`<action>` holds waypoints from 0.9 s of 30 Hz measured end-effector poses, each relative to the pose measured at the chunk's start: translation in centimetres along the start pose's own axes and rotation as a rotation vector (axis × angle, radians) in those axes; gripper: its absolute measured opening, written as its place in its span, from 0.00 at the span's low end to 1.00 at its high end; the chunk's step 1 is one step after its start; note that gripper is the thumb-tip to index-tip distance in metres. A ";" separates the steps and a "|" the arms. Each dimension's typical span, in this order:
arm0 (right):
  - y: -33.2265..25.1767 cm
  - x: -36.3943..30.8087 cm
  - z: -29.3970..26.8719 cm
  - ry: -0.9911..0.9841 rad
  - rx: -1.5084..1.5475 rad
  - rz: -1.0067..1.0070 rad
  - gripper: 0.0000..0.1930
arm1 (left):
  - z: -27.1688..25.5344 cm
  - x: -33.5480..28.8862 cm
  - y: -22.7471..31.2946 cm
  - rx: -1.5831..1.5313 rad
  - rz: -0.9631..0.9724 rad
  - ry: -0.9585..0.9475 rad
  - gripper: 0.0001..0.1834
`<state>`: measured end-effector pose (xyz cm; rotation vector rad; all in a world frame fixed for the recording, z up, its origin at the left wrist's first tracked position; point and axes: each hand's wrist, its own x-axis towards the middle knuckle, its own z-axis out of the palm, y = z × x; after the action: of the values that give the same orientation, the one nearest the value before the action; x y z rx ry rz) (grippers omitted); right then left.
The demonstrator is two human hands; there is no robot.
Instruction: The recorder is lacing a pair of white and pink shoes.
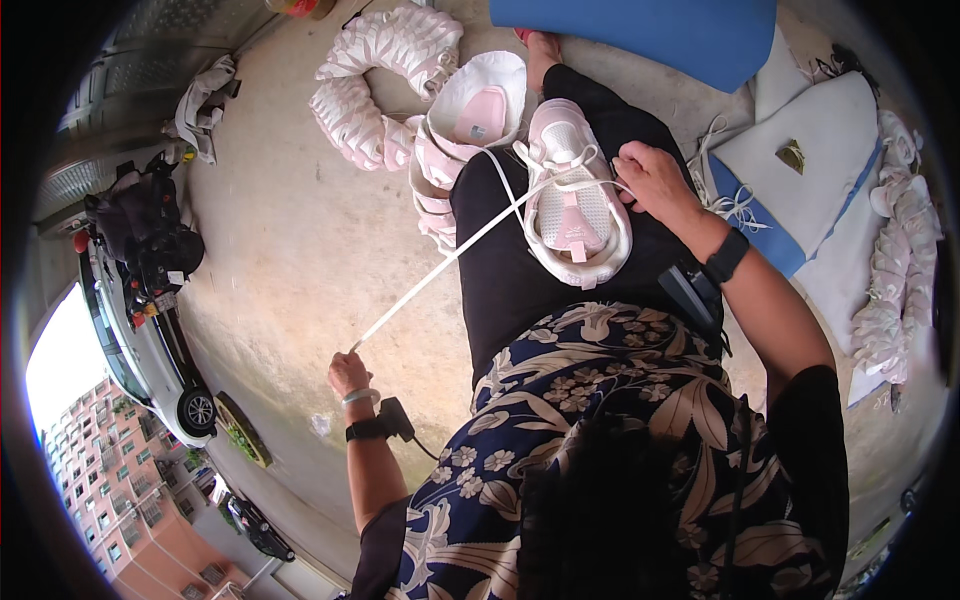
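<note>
A white and pink sneaker (575, 215) rests on my lap, sole down, its heel opening toward me. A flat white shoelace (440, 268) runs taut from its eyelets down to the left. My left hand (350, 375) is closed on that lace, well away from the shoe. Beside the shoe's right edge, my right hand (655, 185) is closed with a shorter stretch of lace running into its fingers. Another loop of lace hangs over the shoe's left side.
Left of my knee stand nested pink and white shoe uppers (480, 110), with a curved stack of more uppers (385, 70) behind. A blue sheet (640, 30) lies ahead. White panels (800, 160) with loose laces and another row of uppers (895, 250) lie on the right.
</note>
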<state>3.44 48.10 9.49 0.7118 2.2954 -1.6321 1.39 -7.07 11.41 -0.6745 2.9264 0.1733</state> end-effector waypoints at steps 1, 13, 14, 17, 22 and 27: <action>-0.8 0.2 0.1 -0.006 -0.008 -0.007 0.10 | 0.6 0.1 0.2 -0.053 0.003 -0.036 0.14; -1.4 2.5 1.2 -0.050 0.269 -0.086 0.06 | 1.4 -5.2 25.6 -0.491 0.920 0.032 0.02; -1.8 2.3 1.5 -0.054 0.380 -0.068 0.06 | 1.3 -5.8 27.2 -0.508 1.012 0.074 0.03; -3.5 1.5 1.6 -0.120 0.514 -0.038 0.06 | 2.8 -6.2 30.0 -0.600 1.083 -0.073 0.04; -1.7 2.6 0.9 -0.299 0.575 -0.032 0.08 | 5.7 -6.5 33.8 -0.738 0.801 -0.426 0.13; -1.6 2.8 1.1 -0.297 0.610 0.037 0.10 | 6.7 -5.8 36.0 -0.716 0.540 -0.604 0.24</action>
<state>0.15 47.34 9.11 0.5634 1.5731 -2.2646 -8.63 28.53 8.65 0.1410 2.3223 1.2598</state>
